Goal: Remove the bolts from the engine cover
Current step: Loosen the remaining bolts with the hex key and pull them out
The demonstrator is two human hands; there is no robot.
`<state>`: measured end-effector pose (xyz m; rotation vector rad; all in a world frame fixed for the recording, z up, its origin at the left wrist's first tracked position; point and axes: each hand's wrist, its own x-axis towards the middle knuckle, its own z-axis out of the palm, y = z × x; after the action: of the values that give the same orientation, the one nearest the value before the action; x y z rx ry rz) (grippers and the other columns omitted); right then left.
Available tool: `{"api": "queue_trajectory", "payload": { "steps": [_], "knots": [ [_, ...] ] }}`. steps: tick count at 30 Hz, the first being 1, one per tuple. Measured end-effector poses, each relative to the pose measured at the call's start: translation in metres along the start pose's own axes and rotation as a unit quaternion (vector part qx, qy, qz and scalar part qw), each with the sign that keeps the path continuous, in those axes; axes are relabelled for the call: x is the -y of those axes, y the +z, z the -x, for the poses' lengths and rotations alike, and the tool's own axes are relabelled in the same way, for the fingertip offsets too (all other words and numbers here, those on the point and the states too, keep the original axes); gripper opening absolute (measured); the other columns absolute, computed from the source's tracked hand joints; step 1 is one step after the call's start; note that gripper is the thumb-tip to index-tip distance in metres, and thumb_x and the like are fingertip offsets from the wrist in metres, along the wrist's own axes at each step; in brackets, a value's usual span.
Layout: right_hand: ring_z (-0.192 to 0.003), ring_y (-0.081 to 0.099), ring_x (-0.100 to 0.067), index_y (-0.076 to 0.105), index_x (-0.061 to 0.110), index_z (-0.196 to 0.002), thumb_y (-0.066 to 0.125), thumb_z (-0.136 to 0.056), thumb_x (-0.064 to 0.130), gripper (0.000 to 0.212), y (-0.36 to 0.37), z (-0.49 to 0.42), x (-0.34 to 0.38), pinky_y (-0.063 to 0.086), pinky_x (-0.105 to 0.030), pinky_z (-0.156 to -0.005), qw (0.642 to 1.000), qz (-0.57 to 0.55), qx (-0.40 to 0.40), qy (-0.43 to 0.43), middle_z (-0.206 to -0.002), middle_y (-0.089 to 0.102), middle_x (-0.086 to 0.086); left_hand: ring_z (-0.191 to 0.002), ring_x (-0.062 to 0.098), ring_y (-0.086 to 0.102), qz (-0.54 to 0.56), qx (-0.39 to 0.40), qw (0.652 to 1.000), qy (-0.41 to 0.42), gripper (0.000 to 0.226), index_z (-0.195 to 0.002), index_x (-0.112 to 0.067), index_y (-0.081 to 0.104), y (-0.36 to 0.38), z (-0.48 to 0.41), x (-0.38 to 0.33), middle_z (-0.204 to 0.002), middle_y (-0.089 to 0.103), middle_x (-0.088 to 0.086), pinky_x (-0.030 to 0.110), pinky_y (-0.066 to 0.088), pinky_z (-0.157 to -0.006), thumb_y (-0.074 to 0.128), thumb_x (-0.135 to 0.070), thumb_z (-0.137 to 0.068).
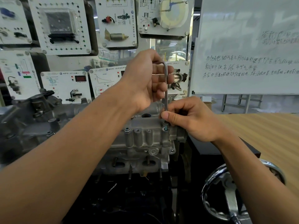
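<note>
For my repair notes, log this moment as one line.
left hand: grips top of hex key | right hand: pinches shaft low | tip: at bolt in engine cover | bolt: not yet out

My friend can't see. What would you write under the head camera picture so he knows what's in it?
Two bare hands work an L-shaped hex key into a bolt on a grey metal engine cover. The left hand grips the key's top; the right hand pinches its lower shaft.
</note>
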<state>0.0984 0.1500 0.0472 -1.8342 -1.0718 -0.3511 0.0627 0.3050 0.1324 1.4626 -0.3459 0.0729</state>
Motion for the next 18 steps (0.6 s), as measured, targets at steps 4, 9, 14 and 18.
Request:
{"api": "queue_trajectory", "payload": {
  "steps": [4, 9, 14, 18],
  "knots": [
    [-0.05, 0.039, -0.039, 0.06, 0.001, -0.065, 0.065, -0.092, 0.024, 0.036, -0.002, -0.002, -0.001, 0.033, -0.045, -0.049, 1.0, 0.004, -0.008, 0.002, -0.057, 0.045, -0.026, -0.053, 0.016, 0.062, 0.11, 0.098, 0.989, 0.014, 0.025, -0.092, -0.007, 0.061, -0.007, 0.01, 0.01, -0.073, 0.067, 0.008, 0.02, 0.046, -0.047, 0.04, -0.02, -0.094],
    [-0.049, 0.041, -0.036, 0.063, 0.008, -0.064, 0.067, -0.089, 0.028, 0.032, -0.002, -0.003, 0.002, 0.033, -0.037, -0.047, 0.999, 0.028, -0.016, 0.01, -0.058, 0.052, -0.027, -0.068, 0.018, 0.069, 0.076, 0.158, 0.984, 0.042, 0.028, -0.105, -0.008, 0.065, -0.011, 0.013, 0.018, -0.087, 0.067, 0.006, 0.023, 0.048, -0.057, 0.048, -0.029, -0.098],
    [-0.054, 0.05, -0.028, 0.061, 0.007, -0.064, 0.065, -0.091, 0.03, 0.036, -0.006, -0.003, 0.007, 0.043, -0.035, -0.052, 0.999, 0.038, 0.006, 0.028, -0.059, 0.056, -0.017, -0.072, 0.017, 0.07, -0.01, 0.115, 0.991, 0.064, 0.027, -0.112, -0.007, 0.069, -0.011, 0.013, 0.018, -0.092, 0.071, 0.003, 0.024, 0.05, -0.058, 0.048, -0.02, -0.101],
    [-0.053, 0.046, -0.028, 0.064, -0.005, -0.07, 0.068, -0.093, 0.02, 0.034, -0.013, -0.004, 0.012, 0.04, -0.036, -0.056, 0.996, 0.061, 0.037, 0.054, -0.061, 0.056, -0.022, -0.055, 0.007, 0.062, -0.264, 0.061, 0.951, 0.147, 0.018, -0.109, -0.015, 0.071, -0.014, 0.018, 0.029, -0.069, 0.072, -0.005, 0.016, 0.048, -0.052, 0.06, -0.008, -0.097]
  ]
}}
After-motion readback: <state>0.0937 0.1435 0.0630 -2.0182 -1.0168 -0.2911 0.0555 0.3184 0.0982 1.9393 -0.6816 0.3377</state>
